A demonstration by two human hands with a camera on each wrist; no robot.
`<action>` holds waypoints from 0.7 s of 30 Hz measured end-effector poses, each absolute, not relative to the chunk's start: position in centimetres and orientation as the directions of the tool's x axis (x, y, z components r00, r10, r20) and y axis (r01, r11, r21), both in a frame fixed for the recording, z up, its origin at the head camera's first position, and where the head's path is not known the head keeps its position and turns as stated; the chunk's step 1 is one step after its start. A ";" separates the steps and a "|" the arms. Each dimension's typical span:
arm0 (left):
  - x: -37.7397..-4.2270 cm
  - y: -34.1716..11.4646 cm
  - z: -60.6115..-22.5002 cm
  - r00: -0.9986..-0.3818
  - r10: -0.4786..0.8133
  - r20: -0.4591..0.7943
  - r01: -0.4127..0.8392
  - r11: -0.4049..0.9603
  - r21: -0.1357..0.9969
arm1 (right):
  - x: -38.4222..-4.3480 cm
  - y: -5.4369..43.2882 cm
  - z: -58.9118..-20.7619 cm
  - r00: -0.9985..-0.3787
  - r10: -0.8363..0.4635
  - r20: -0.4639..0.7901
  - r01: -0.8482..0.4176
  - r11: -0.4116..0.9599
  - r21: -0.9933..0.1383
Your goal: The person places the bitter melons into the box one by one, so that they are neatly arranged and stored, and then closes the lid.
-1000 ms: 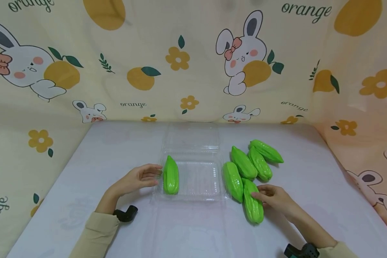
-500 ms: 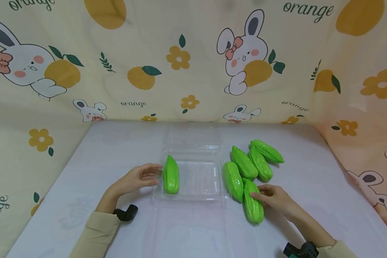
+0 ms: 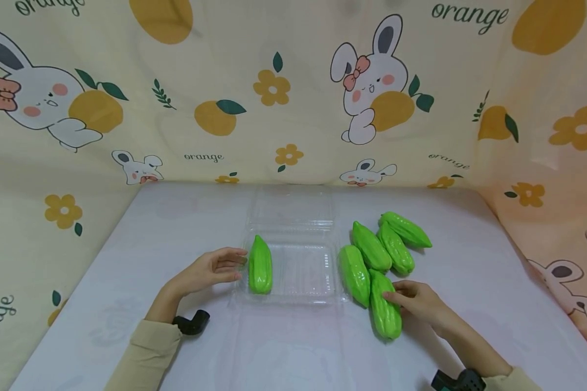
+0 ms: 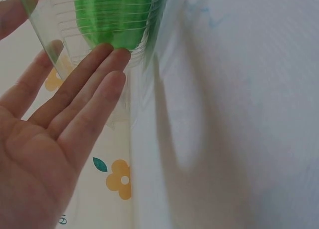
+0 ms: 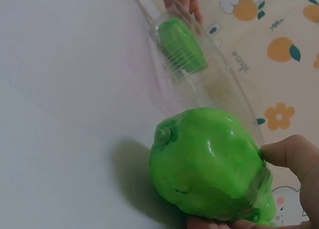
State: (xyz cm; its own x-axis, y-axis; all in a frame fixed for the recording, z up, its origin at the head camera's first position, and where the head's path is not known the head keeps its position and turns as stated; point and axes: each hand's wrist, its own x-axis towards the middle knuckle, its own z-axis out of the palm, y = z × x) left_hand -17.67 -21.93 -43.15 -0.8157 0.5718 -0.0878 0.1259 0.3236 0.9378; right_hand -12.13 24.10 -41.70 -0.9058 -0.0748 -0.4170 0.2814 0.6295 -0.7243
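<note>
A clear plastic clamshell box (image 3: 300, 302) lies unfolded on the table, its lid (image 3: 291, 209) flat behind it. One glossy green ridged gourd (image 3: 260, 266) lies lengthwise along the box's left side. My left hand (image 3: 212, 271) is at the box's left wall; its fingers (image 4: 82, 97) are extended, their tips against or very near the clear plastic. With thumb and fingers my right hand (image 3: 418, 301) grips another green gourd (image 3: 386, 309), the nearest of the group right of the box. The right wrist view shows the thumb (image 5: 286, 151) on one side of this gourd and fingertips beneath it.
Several more green gourds (image 3: 370, 247) lie close together beyond my right hand, right of the box. A white-covered table (image 3: 186, 233) meets a cloth backdrop (image 3: 293, 81) printed with rabbits and oranges. Black wrist cameras (image 3: 192, 323) are strapped to both arms.
</note>
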 end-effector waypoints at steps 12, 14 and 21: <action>-17.7 -21.9 -43.1 -0.813 0.576 -0.091 0.126 0.325 0.937 | -12.2 24.7 -40.8 -0.897 -0.090 -0.433 0.290 0.619 -0.730; -17.7 -21.9 -43.1 -0.813 0.576 -0.091 0.122 0.321 0.939 | -12.2 24.7 -40.7 -0.896 -0.090 -0.436 0.295 0.614 -0.732; -17.6 -21.9 -43.0 -0.812 0.579 -0.080 0.132 0.316 0.940 | -12.3 24.8 -40.2 -0.898 -0.098 -0.429 0.295 0.589 -0.753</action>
